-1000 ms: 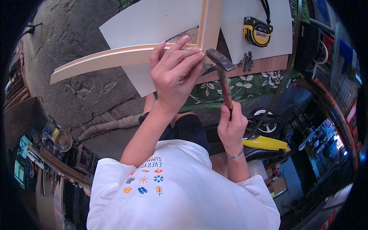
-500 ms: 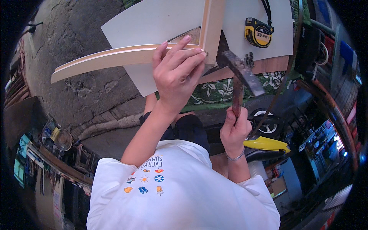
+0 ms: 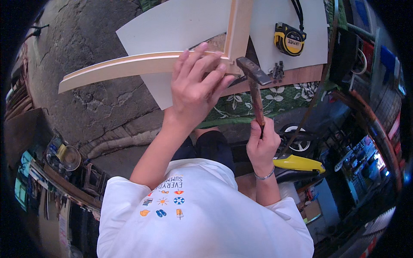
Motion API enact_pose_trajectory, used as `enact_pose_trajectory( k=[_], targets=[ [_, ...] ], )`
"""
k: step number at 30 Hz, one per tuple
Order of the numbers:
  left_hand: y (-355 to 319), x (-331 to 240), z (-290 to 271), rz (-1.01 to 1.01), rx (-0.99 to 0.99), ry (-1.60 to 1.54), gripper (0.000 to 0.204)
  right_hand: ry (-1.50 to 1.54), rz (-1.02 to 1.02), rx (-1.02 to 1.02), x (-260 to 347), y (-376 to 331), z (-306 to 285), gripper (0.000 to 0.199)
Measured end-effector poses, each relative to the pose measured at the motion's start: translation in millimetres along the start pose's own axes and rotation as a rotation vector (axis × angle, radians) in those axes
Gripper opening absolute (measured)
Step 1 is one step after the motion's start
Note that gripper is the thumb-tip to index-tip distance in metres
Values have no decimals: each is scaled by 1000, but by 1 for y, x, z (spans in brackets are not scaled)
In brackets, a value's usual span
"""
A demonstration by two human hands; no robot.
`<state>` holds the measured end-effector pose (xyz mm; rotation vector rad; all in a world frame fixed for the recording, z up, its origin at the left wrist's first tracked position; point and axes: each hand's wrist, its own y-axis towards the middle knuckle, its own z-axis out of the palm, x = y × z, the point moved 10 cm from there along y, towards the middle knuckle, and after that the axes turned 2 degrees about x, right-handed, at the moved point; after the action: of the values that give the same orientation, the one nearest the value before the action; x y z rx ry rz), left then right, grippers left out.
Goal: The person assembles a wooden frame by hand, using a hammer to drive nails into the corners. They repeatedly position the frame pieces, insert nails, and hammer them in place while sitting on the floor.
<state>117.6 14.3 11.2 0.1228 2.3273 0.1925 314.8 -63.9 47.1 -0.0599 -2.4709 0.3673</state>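
Two pale wooden mouldings meet at a corner, forming part of a frame point(image 3: 116, 69); one piece runs left and the other runs away from me. My left hand point(image 3: 195, 84) is closed over the left-hand piece beside the corner, its fingers across the top and its thumb on the near side. Whether a small thing sits under the fingertips is hidden. In my right hand point(image 3: 263, 144) is the handle of a hammer point(image 3: 257, 101), gripped low. The dark metal head is just right of the frame's corner, close to my left fingertips.
A yellow and black tape measure point(image 3: 290, 39) lies on a white board point(image 3: 180, 23) under the frame. Several small dark pieces point(image 3: 278, 71) sit right of the hammer head. Green leaf-patterned cloth point(image 3: 262, 96) hangs along the near edge. A yellow and black object point(image 3: 299, 163) stands at my right.
The hammer head has swung left and slightly away from me, up to the frame's corner. My left fingers have drawn back a little from the corner and spread slightly.
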Motion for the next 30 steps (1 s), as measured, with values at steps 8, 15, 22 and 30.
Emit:
enact_pose_trajectory(
  k=[8, 15, 22, 30],
  targets=[
    [-9, 8, 3, 103, 43, 102, 35, -48, -77, -54, -11, -11, 6, 21],
    [-11, 14, 3, 78, 6, 89, 36, 310, -134, -156, 9, -8, -11, 17],
    [-11, 12, 1, 73, 5, 92, 34, 41, -68, -223, 10, -11, -18, 16],
    [-13, 13, 2, 94, 3, 73, 37, 28, -125, -219, 26, 1, -20, 13]
  ],
)
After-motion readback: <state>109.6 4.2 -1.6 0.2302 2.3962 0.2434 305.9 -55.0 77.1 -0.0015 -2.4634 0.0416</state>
